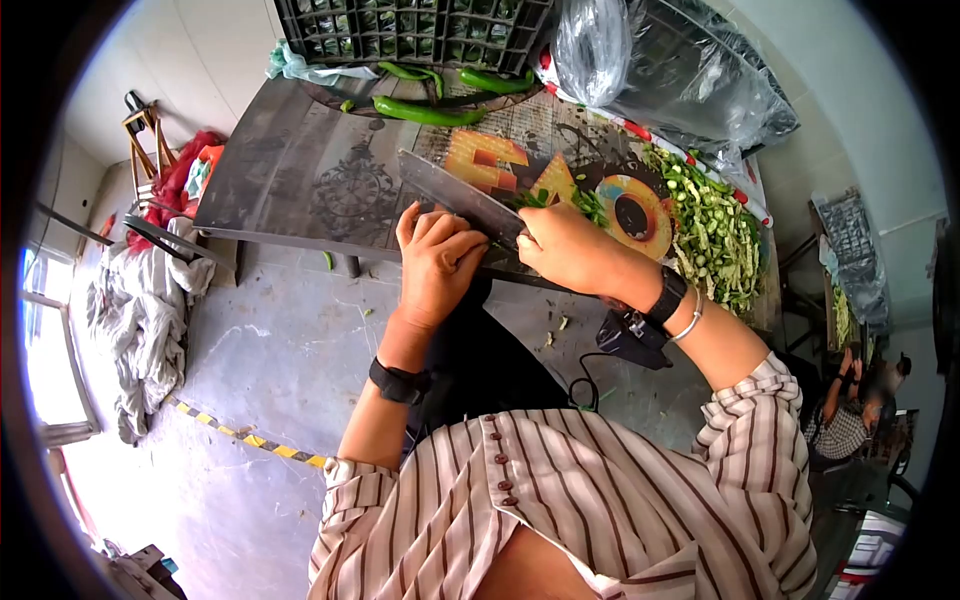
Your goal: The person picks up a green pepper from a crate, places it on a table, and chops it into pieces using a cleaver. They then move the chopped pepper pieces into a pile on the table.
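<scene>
Closed grip: left hand point(437, 262) wraps the cleaver point(455, 195) handle, which its fingers hide. Right hand point(568, 248) is curled shut over green chilies point(590, 207) on the table point(290, 170), covering most of them. Both wrists bend inward toward the blade. Chopped pieces point(715, 235) lie just beside.

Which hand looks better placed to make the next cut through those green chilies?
Left hand, probably: it grips the cleaver, whose blade lies beside the green chilies that the right hand pins down.
</scene>
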`<action>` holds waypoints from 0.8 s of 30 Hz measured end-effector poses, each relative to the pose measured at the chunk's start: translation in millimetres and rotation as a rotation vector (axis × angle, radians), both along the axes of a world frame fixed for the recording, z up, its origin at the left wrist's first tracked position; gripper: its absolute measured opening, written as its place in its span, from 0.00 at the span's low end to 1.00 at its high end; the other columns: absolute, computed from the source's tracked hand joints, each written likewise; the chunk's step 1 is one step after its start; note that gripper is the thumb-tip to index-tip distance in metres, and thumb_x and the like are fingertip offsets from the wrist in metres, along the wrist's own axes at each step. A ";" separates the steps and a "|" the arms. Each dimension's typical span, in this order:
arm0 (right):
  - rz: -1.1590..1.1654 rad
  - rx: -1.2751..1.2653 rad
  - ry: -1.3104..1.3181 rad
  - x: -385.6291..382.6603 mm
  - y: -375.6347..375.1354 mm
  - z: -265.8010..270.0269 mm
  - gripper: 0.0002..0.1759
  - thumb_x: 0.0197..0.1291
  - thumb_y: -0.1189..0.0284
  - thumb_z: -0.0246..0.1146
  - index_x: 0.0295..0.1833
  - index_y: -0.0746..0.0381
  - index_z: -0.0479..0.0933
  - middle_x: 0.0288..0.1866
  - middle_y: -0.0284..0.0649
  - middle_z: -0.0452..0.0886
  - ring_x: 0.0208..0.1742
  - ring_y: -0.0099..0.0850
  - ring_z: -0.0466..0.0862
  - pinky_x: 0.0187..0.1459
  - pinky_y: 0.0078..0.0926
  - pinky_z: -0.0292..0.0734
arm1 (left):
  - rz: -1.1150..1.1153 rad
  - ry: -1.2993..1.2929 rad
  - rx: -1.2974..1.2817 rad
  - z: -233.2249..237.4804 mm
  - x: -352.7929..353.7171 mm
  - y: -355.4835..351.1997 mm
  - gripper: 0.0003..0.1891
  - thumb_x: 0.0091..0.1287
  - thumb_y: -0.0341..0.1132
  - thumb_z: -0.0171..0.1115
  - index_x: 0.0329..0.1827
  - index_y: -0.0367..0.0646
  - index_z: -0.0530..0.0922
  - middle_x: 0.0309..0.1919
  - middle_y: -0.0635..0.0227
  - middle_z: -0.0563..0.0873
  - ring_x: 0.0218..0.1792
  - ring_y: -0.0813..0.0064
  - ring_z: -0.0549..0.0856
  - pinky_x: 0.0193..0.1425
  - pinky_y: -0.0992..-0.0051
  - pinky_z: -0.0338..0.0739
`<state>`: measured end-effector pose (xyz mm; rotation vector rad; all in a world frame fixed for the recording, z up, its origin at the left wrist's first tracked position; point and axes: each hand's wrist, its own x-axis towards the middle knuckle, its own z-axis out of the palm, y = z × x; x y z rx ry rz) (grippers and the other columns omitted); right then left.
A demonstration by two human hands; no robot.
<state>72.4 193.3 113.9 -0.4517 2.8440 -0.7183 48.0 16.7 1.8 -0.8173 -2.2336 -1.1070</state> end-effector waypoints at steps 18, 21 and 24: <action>0.075 0.019 0.228 -45.8 -33.8 -37.0 0.09 0.50 0.76 0.57 0.28 0.71 0.79 0.30 0.60 0.81 0.36 0.58 0.83 0.38 0.50 0.77 | -0.009 0.048 -0.017 -4.3 -8.5 2.3 0.04 0.52 0.32 0.71 0.29 0.48 0.84 0.32 0.74 0.84 0.44 0.69 0.81 0.65 0.59 0.64; 0.118 0.023 0.403 -53.0 -22.0 -46.9 0.10 0.53 0.74 0.57 0.30 0.71 0.79 0.28 0.59 0.81 0.35 0.56 0.84 0.37 0.50 0.77 | 0.003 0.081 -0.003 -1.1 -5.9 2.3 0.05 0.52 0.34 0.71 0.30 0.48 0.85 0.32 0.73 0.83 0.43 0.69 0.81 0.65 0.61 0.65; -0.188 -0.251 0.123 -32.5 1.0 -28.9 0.11 0.56 0.75 0.54 0.35 0.73 0.77 0.24 0.58 0.79 0.27 0.50 0.84 0.33 0.46 0.79 | 0.014 0.052 0.035 -7.5 -5.8 3.6 0.05 0.51 0.34 0.72 0.31 0.48 0.85 0.32 0.74 0.83 0.44 0.70 0.80 0.65 0.62 0.64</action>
